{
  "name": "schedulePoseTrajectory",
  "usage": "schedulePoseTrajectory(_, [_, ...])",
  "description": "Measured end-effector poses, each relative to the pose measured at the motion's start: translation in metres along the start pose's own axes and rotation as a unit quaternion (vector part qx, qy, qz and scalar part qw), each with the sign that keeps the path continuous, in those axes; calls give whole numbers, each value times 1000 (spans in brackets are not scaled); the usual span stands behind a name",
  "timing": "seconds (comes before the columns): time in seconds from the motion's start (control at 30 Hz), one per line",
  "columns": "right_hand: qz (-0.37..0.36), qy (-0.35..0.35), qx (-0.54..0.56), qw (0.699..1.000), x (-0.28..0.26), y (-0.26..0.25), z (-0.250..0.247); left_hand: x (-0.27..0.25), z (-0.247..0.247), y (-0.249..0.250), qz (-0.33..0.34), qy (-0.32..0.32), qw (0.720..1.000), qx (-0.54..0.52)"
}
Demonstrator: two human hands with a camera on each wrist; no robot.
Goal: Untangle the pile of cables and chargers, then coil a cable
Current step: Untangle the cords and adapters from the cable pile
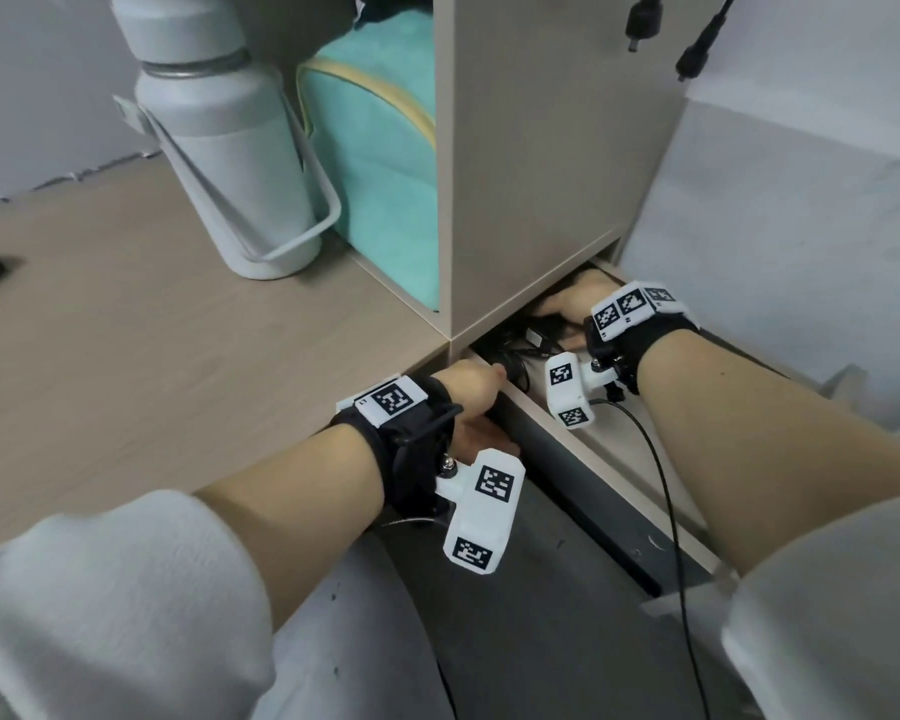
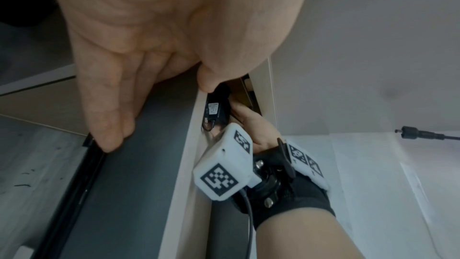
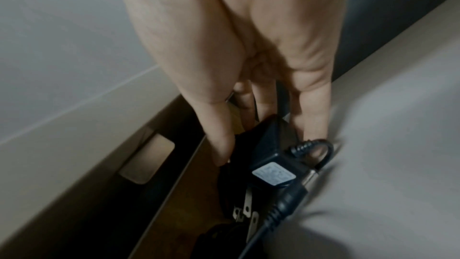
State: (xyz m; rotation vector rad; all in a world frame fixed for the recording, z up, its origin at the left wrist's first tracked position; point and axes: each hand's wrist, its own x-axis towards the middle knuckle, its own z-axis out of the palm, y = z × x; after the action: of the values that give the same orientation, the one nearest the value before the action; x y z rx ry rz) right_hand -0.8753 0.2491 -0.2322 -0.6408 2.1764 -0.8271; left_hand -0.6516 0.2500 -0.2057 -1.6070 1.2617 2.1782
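The right grip (image 3: 251, 90) is reaching into the open drawer (image 1: 567, 433) under the shelf unit (image 1: 536, 163), its fingers (image 3: 219, 137) and thumb curling round a black charger (image 3: 271, 157) that is sitting on top of the pile of cables (image 1: 520, 350). The charger's pale label is facing the wrist camera, metal plug prongs are showing just below it, and a ribbed cable end is looping beside the little finger. The pile is lying inside the drawer, at its back, partly hidden under the shelf unit. The left grip (image 1: 476, 407) is resting on the drawer's front edge, fingers (image 2: 109, 117) lying nearly straight down the dark front panel and the thumb hooking over the top edge, holding nothing else. On the worktop (image 1: 126, 330) a pale bottle (image 1: 230, 163) is standing just beside a teal bag (image 1: 380, 163) in the shelf compartment. Two black plug ends (image 1: 645, 18) are hanging near the wall above.
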Motion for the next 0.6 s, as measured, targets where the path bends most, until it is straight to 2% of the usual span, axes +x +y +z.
schedulePoseTrajectory(0.13, [-10,4,-37,999,-34,-16,0,0,1,0,11,5,1000,24])
schedulePoseTrajectory(0.43, [-28,-72,48,996,-48,-16,-3,-3,2,3,-4,-6,1000,19])
schedulePoseTrajectory(0.5, [-26,-87,35,995,-55,-19,-7,-5,3,4,-5,-5,1000,23])
schedulePoseTrajectory(0.6, [-6,-67,22,998,-65,-23,-8,-6,2,3,-3,-5,1000,27])
